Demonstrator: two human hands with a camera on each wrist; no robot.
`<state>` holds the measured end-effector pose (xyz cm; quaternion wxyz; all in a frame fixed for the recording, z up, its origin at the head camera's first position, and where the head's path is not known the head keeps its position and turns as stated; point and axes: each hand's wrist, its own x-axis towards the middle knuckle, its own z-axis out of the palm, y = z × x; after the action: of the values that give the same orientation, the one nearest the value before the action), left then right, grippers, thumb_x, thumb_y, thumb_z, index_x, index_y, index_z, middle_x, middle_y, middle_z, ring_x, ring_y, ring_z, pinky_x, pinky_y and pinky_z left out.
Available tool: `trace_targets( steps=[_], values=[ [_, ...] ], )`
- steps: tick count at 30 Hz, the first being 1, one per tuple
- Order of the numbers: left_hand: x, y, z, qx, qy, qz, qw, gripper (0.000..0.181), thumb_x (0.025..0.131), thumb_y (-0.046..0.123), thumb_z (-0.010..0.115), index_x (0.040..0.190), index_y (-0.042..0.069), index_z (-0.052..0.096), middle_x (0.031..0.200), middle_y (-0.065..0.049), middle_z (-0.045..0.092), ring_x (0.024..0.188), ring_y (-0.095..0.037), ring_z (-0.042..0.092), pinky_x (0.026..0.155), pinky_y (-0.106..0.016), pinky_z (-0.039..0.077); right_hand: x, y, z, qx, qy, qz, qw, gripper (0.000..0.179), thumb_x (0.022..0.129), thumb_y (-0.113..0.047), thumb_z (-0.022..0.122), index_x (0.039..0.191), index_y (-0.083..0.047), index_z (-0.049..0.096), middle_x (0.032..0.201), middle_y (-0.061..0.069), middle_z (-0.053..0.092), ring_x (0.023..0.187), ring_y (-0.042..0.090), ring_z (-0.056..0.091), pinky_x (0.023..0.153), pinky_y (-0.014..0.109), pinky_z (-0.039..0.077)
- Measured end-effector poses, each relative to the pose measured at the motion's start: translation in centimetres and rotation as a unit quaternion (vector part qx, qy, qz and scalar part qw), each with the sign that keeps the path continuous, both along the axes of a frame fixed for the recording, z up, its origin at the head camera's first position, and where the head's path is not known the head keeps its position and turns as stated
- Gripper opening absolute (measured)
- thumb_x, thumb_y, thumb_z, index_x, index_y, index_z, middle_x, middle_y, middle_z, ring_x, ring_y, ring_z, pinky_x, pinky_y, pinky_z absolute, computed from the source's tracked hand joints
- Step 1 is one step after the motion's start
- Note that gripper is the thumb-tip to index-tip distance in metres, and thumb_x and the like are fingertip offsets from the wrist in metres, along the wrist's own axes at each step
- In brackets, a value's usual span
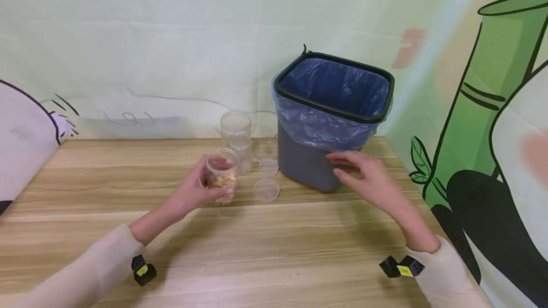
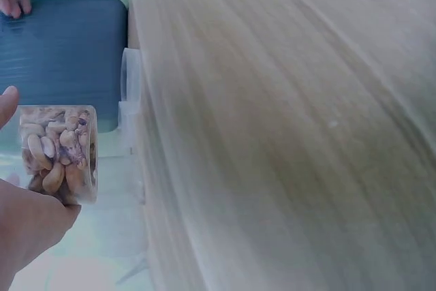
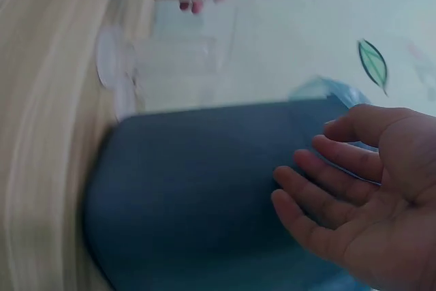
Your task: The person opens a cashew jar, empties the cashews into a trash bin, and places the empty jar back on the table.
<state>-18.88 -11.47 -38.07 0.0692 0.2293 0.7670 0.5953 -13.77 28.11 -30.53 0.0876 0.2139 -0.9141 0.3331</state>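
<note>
My left hand (image 1: 192,189) grips a clear, lidless jar (image 1: 220,168) around its side. Cashews (image 2: 58,151) fill its lower part, seen through the wall in the left wrist view. The jar is upright, just in front of two other clear jars. On the right, my right hand (image 1: 370,177) holds nothing. Its fingers are relaxed and slightly bent, right by the side of a grey bin (image 1: 299,165). In the right wrist view its palm and spread fingertips (image 3: 283,175) overlap the bin's wall.
Behind the held jar stand a wide clear jar (image 1: 235,120) and a narrower one (image 1: 243,158). Three clear round lids lie between jars and bin, the nearest lid (image 1: 267,190) in front. A blue bag (image 1: 321,127) lines the bin under a black rim. A printed cloth (image 1: 171,61) hangs behind.
</note>
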Motion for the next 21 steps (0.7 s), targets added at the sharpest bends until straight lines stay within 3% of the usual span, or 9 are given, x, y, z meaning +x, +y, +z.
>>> trace_targets(
  steps=[4,8,11,21],
  values=[
    [0.2,0.1,0.6,0.001,0.004,-0.002,1.0000,0.070,0.085,-0.001,0.079,0.142,0.002,0.037,0.145,-0.020,0.054,0.125,-0.027,0.052,0.095,-0.023,0.046,1.2,2.2,1.6,-0.030,-0.011,-0.048,0.9983,0.028,0.104,-0.018,0.061,0.128,-0.007,0.067,0.124,0.010,0.070,0.110,0.026,0.068,0.087,0.026,0.055],
    [0.3,0.2,1.0,-0.001,0.001,-0.003,1.0000,0.071,0.085,-0.001,0.080,0.142,0.002,0.038,0.144,-0.019,0.054,0.126,-0.028,0.052,0.096,-0.024,0.045,1.8,3.9,2.8,-0.054,0.006,-0.099,0.9936,0.030,0.107,-0.029,0.055,0.127,-0.012,0.068,0.120,0.007,0.072,0.104,0.007,0.066,0.081,0.011,0.048],
    [0.5,0.3,1.2,-0.001,0.000,-0.006,1.0000,0.071,0.084,0.000,0.081,0.142,0.002,0.039,0.144,-0.018,0.054,0.127,-0.030,0.052,0.098,-0.025,0.045,1.6,4.5,3.5,-0.088,0.005,-0.125,0.9882,0.033,0.107,-0.033,0.053,0.126,-0.011,0.067,0.120,0.008,0.071,0.100,-0.001,0.063,0.083,0.011,0.049],
    [0.9,0.6,2.0,0.005,-0.005,-0.013,0.9999,0.072,0.084,-0.003,0.079,0.143,0.002,0.037,0.146,-0.018,0.053,0.134,-0.031,0.047,0.104,-0.028,0.040,0.0,5.1,4.8,-0.204,-0.037,-0.135,0.9689,0.048,0.108,-0.042,0.044,0.125,0.001,0.058,0.120,0.009,0.063,0.104,0.008,0.065,0.088,0.018,0.054]
  ],
)
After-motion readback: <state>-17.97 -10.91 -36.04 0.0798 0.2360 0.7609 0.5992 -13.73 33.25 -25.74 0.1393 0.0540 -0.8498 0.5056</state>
